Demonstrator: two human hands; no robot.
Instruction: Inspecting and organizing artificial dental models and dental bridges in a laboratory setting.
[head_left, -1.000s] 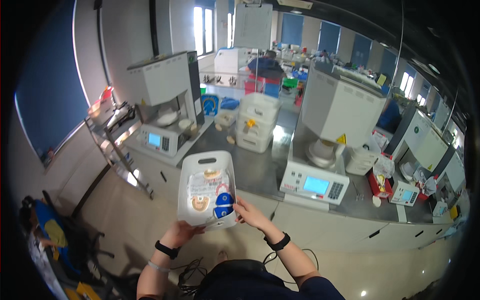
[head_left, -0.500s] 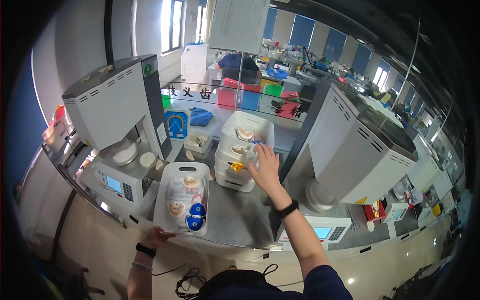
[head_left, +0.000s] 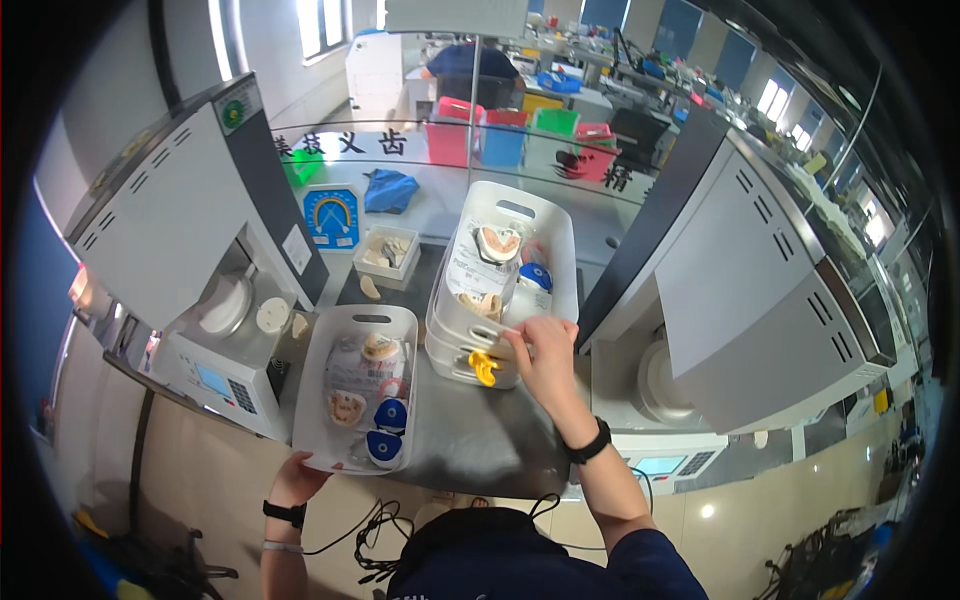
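My left hand [head_left: 298, 479] grips the near left corner of a white plastic tray [head_left: 311, 400] at the bench's front edge. In that tray lie plaster dental models [head_left: 347, 407], a printed paper [head_left: 352, 372] and blue-based model pieces [head_left: 386, 446]. My right hand [head_left: 545, 360] is closed on the near right rim of the top tray [head_left: 563, 265] of a stack. This upper tray holds a dental model [head_left: 498, 242], a blue piece [head_left: 536, 276] and paper. A yellow piece [head_left: 484, 368] hangs at the stack's front, left of my right hand.
White machines stand left [head_left: 160, 190] and right [head_left: 760, 290] of the trays. A small box of pieces [head_left: 387, 255] and a blue dial gauge [head_left: 331, 216] are behind. Past the clear partition are coloured bins [head_left: 502, 143] and a seated person [head_left: 470, 62]. Cables [head_left: 378, 540] hang below.
My right hand has come down from above the stack to its top tray's near rim and closed on it. My left hand stays at the left tray's corner. The view has shifted.
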